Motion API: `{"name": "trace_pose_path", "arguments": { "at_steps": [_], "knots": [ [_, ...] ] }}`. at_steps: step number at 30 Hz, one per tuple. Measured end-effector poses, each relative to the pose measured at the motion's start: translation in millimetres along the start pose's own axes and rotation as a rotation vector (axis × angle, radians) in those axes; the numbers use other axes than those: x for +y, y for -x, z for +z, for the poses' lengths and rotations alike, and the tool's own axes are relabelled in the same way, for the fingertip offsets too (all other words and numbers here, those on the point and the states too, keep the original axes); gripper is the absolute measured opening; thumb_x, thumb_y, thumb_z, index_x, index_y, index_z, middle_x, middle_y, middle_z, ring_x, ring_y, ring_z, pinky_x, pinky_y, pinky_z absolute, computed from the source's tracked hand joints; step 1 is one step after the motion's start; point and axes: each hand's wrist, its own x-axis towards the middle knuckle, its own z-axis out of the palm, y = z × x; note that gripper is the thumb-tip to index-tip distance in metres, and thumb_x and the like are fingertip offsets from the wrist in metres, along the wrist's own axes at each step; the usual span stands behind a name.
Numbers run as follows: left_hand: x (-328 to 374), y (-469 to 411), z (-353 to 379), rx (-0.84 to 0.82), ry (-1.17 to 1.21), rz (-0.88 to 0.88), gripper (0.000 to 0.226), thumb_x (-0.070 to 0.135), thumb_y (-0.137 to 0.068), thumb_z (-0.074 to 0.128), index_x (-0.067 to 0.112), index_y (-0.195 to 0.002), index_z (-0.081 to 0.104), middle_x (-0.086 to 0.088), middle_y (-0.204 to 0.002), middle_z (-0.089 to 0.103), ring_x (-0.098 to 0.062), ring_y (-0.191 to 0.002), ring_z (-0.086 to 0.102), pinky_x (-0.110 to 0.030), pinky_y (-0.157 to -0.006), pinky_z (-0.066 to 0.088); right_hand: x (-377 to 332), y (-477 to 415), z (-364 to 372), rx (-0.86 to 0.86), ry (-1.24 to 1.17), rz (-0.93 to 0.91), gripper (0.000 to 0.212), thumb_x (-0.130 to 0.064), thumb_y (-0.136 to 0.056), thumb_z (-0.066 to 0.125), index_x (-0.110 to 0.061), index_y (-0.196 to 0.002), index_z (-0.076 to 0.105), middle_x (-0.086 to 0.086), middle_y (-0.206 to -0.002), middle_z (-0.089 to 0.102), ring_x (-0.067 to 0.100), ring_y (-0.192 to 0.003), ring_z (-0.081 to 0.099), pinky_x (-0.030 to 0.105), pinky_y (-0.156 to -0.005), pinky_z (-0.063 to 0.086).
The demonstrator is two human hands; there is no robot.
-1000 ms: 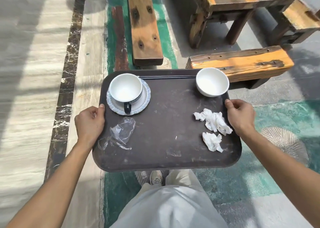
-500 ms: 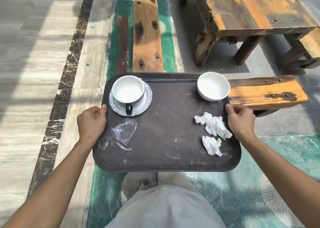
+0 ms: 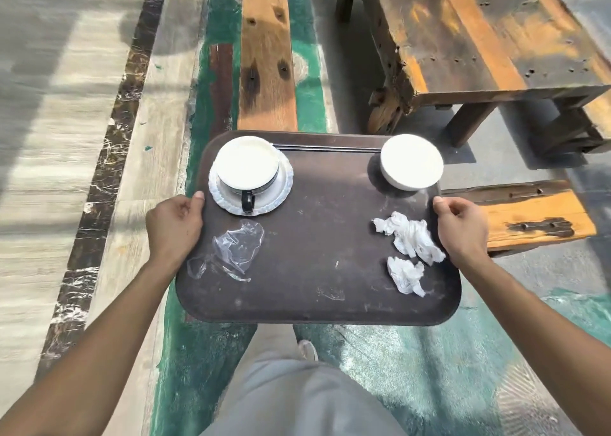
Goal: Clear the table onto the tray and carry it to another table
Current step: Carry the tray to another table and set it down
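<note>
I hold a dark brown tray [image 3: 317, 253] level in front of me, above the floor. My left hand [image 3: 173, 227] grips its left edge and my right hand [image 3: 461, 229] grips its right edge. On the tray stand a white cup [image 3: 248, 166] on a pale saucer [image 3: 284, 187] at the back left and a white bowl [image 3: 411, 162] at the back right. Dark chopsticks [image 3: 327, 148] lie along the back rim. A clear plastic wrapper [image 3: 231, 253] lies at the left, and two crumpled white tissues [image 3: 408, 234] lie at the right.
A worn wooden table [image 3: 479, 35] stands ahead at the right, with a low wooden bench [image 3: 535, 217] just right of the tray. Another long bench [image 3: 266, 55] runs ahead, left of the table. My legs and a shoe [image 3: 307, 349] show under the tray.
I have walked forward with the tray. The table and the benches have come closer and lower in the view. Both hands keep the same grip.
</note>
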Motion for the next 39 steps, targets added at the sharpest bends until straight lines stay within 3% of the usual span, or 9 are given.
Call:
{"name": "trace_pose_path", "arguments": {
  "at_steps": [3,7,12,20,23,26,29,33,39],
  "knots": [
    [14,-50,23,-0.019,0.007,0.015,0.058,0.044,-0.096,0.054,0.006,-0.054,0.047,-0.006,-0.046,0.044,-0.026,-0.05,0.046,-0.037,-0.055,0.032,-14,-40,14,0.01,0.013,0.012,0.028,-0.035,-0.094,0.059,-0.013,-0.079,0.07,0.005,-0.076,0.072,0.024,-0.075,0.065,0.031,-0.068,0.044],
    [37,-129,57,-0.032,0.03,0.028,0.053,0.041,-0.097,0.057,0.006,-0.057,0.054,-0.009,-0.049,0.05,-0.03,-0.052,0.048,-0.037,-0.057,0.034,-40,-100,37,0.054,0.057,0.051,0.031,-0.039,-0.094,0.058,-0.014,-0.091,0.075,0.008,-0.086,0.075,0.029,-0.087,0.066,0.037,-0.082,0.049],
    [74,-221,92,-0.076,0.016,0.085,0.052,0.04,-0.099,0.057,0.017,-0.053,0.049,0.001,-0.048,0.049,-0.024,-0.05,0.046,-0.035,-0.054,0.03,-68,-169,59,0.112,0.065,0.092,0.032,-0.04,-0.095,0.056,-0.014,-0.097,0.076,0.01,-0.093,0.076,0.033,-0.097,0.065,0.038,-0.086,0.048],
    [122,-326,139,-0.111,-0.008,0.123,0.052,0.044,-0.098,0.053,0.013,-0.055,0.051,0.0,-0.049,0.049,-0.02,-0.052,0.045,-0.035,-0.058,0.029,-95,-266,81,0.158,0.022,0.085,0.032,-0.037,-0.094,0.058,-0.013,-0.083,0.075,0.001,-0.074,0.07,0.024,-0.078,0.064,0.033,-0.074,0.043],
    [143,-355,161,-0.113,0.001,0.144,0.053,0.045,-0.098,0.052,0.015,-0.054,0.048,0.0,-0.048,0.046,-0.015,-0.05,0.045,-0.034,-0.052,0.028,-96,-304,84,0.171,0.013,0.097,0.03,-0.036,-0.093,0.06,-0.012,-0.086,0.076,0.005,-0.077,0.072,0.024,-0.077,0.065,0.034,-0.075,0.048],
    [164,-383,188,-0.101,0.007,0.149,0.052,0.046,-0.098,0.052,0.016,-0.055,0.052,0.001,-0.05,0.05,-0.012,-0.052,0.048,-0.033,-0.053,0.03,-99,-352,86,0.155,-0.007,0.13,0.03,-0.038,-0.094,0.059,-0.013,-0.09,0.076,0.002,-0.077,0.073,0.02,-0.075,0.064,0.027,-0.069,0.041],
    [187,-410,219,-0.08,-0.007,0.166,0.056,0.046,-0.097,0.051,0.012,-0.053,0.044,-0.004,-0.048,0.047,-0.024,-0.052,0.048,-0.036,-0.054,0.034,-101,-399,84,0.167,-0.013,0.127,0.027,-0.038,-0.094,0.059,-0.018,-0.089,0.076,-0.009,-0.072,0.067,0.014,-0.075,0.061,0.022,-0.068,0.035],
    [225,-444,257,-0.074,-0.031,0.157,0.058,0.05,-0.095,0.049,0.01,-0.054,0.048,-0.007,-0.049,0.051,-0.035,-0.056,0.052,-0.041,-0.062,0.043,-101,-464,77,0.149,-0.005,0.11,0.029,-0.038,-0.093,0.057,-0.016,-0.089,0.076,-0.001,-0.079,0.073,0.02,-0.08,0.064,0.027,-0.072,0.04],
    [284,-489,306,-0.105,-0.005,0.193,0.057,0.049,-0.096,0.049,0.007,-0.057,0.05,-0.011,-0.052,0.052,-0.036,-0.059,0.053,-0.039,-0.061,0.039,-103,-540,57,0.179,-0.018,0.159,0.026,-0.037,-0.093,0.058,-0.018,-0.091,0.077,-0.003,-0.08,0.072,0.021,-0.082,0.065,0.029,-0.074,0.046]
  ]
}}
